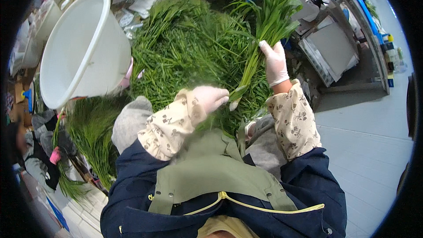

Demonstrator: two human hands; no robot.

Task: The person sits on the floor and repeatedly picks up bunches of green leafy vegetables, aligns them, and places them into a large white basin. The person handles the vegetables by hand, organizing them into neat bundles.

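Note:
My right hand [276,62], in a thin white glove, is closed around a bundle of long green leafy stems [252,64]. The leafy tops spread beyond the hand, and the pale stem ends point back towards me. Close to those ends is my left hand [211,98], also in a white glove, with its fingers extended together and nothing seen in it. Under both hands lies a large heap of cut green stems [185,49]. Patterned sleeve covers reach over both wrists.
A big white plastic tub [115,49] stands tilted at the left. Below it lies another pile of long stems [94,135]. A co-worker with a pink glove [55,155] holds stems at the far left. Flattened cardboard [330,48] leans inside a metal frame [375,62] at the right.

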